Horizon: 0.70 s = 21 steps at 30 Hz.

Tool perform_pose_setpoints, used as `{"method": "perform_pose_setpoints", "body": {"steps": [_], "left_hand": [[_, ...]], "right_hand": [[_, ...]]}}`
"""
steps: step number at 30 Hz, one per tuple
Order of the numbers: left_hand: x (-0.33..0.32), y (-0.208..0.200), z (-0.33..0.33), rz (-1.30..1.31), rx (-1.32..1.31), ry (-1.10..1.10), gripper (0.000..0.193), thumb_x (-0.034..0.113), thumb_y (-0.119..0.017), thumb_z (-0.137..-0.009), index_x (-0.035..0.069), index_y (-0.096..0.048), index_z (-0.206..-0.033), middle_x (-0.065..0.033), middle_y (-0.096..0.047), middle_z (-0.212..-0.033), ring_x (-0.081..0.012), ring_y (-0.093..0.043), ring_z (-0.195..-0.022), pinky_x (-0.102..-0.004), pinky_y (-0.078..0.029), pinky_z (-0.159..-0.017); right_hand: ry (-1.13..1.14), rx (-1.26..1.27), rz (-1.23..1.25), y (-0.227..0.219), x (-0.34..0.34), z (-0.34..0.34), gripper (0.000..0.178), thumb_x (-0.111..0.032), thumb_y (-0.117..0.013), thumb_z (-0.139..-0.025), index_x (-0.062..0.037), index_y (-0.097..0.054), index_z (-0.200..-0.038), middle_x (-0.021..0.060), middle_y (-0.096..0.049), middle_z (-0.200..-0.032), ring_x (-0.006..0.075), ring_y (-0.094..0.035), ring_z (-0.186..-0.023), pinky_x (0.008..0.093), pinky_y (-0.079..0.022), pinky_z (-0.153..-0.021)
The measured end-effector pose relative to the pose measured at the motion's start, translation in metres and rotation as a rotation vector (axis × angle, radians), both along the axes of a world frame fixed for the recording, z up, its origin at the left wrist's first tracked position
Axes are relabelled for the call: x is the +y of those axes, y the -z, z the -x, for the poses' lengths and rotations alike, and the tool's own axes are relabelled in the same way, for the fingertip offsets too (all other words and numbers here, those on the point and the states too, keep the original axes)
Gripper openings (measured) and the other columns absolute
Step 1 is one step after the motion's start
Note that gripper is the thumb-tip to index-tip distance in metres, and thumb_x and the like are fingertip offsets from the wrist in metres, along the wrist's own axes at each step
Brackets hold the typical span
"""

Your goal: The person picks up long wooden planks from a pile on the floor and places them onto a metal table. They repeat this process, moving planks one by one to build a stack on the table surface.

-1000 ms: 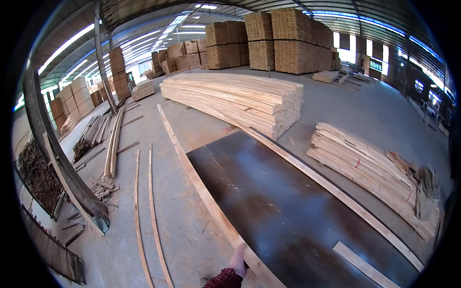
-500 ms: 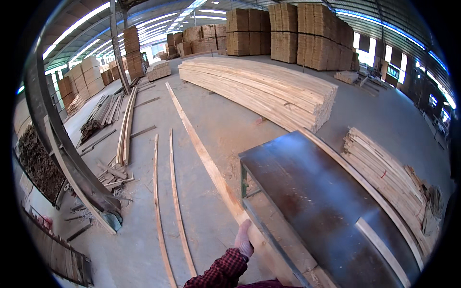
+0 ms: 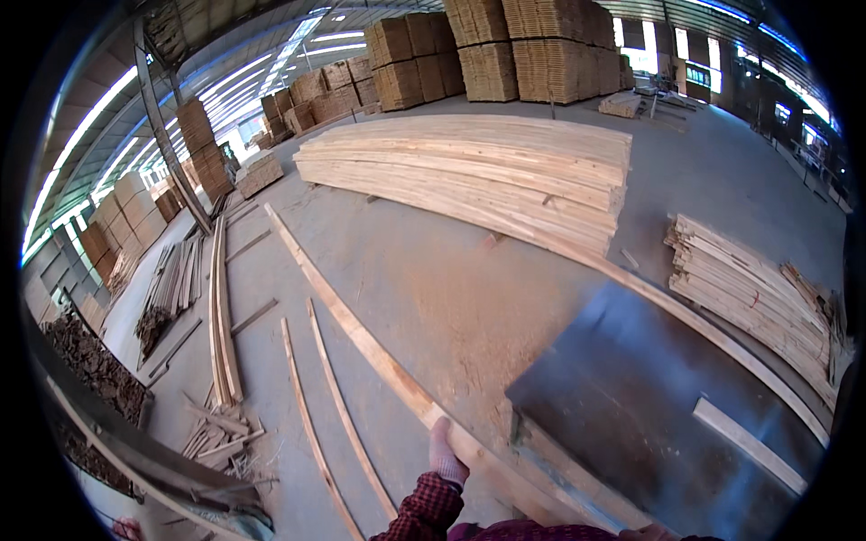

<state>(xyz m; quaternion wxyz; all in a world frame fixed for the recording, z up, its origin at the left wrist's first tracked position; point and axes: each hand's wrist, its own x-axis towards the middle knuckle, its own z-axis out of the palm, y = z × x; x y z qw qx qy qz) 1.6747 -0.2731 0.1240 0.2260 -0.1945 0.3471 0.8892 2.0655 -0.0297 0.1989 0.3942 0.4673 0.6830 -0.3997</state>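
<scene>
My left hand (image 3: 445,453), in a light knitted glove below a red-and-black checked sleeve, is closed on the edge of a long pale wooden board (image 3: 361,335). The board slopes from the far left down past the near left corner of a dark-topped table (image 3: 622,388). Only a sliver of my right hand (image 3: 648,534) shows at the bottom edge, close to the board's near part; its fingers are mostly hidden. A short wooden strip (image 3: 749,444) and a longer strip (image 3: 722,336) rest on the tabletop.
Two thin strips (image 3: 347,406) lie on the floor left of the board. Beyond it stands a large lumber stack (image 3: 469,176). Another board pile (image 3: 749,302) is right of the table. A metal post (image 3: 135,451), scrap wood (image 3: 221,433) and narrow planks (image 3: 222,316) are on the left.
My view has turned and tilted, so the table sits lower and further right. The left hand keeps its hold on the board. Part of the right hand has come into view at the bottom.
</scene>
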Motion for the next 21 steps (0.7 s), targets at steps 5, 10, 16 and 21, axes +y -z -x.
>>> {"method": "perform_pose_setpoints", "body": {"steps": [5,10,16,21], "left_hand": [[-0.028,-0.003,0.149,-0.069,0.005,-0.017,0.058,0.045,-0.064,-0.095,0.004,-0.059,-0.136,-0.0163,-0.069,-0.124,-0.0352,-0.067,-0.111,-0.0502,-0.054,-0.102],[-0.084,-0.003,0.318,-0.046,0.061,-0.034,0.061,0.047,-0.064,-0.094,0.004,-0.058,-0.138,-0.0162,-0.069,-0.123,-0.0339,-0.067,-0.113,-0.0486,-0.054,-0.102],[-0.130,-0.004,0.524,0.019,0.040,-0.053,0.063,0.049,-0.061,-0.094,0.003,-0.058,-0.138,-0.0157,-0.070,-0.122,-0.0344,-0.067,-0.112,-0.0486,-0.053,-0.105],[-0.139,0.016,0.688,-0.060,0.099,-0.029,0.069,0.049,-0.061,-0.095,0.001,-0.053,-0.144,-0.0180,-0.066,-0.134,-0.0359,-0.064,-0.120,-0.0483,-0.050,-0.109]], "right_hand": [[-0.008,-0.011,-0.006,-0.004,-0.017,0.156,0.062,-0.053,-0.069,-0.089,-0.0086,-0.069,-0.133,0.0158,-0.069,-0.128,0.0344,-0.062,-0.123,0.0474,-0.045,-0.106],[-0.013,-0.009,-0.042,-0.015,-0.059,0.327,0.066,-0.056,-0.069,-0.089,-0.0084,-0.069,-0.134,0.0156,-0.069,-0.130,0.0341,-0.061,-0.124,0.0475,-0.045,-0.107],[0.021,-0.036,-0.044,-0.032,-0.102,0.535,0.070,-0.060,-0.069,-0.088,-0.0080,-0.068,-0.135,0.0154,-0.068,-0.133,0.0338,-0.061,-0.127,0.0476,-0.044,-0.110],[0.014,-0.082,-0.014,-0.018,-0.103,0.706,0.073,-0.063,-0.069,-0.088,-0.0078,-0.068,-0.135,0.0151,-0.068,-0.135,0.0335,-0.060,-0.129,0.0477,-0.043,-0.111]]}}
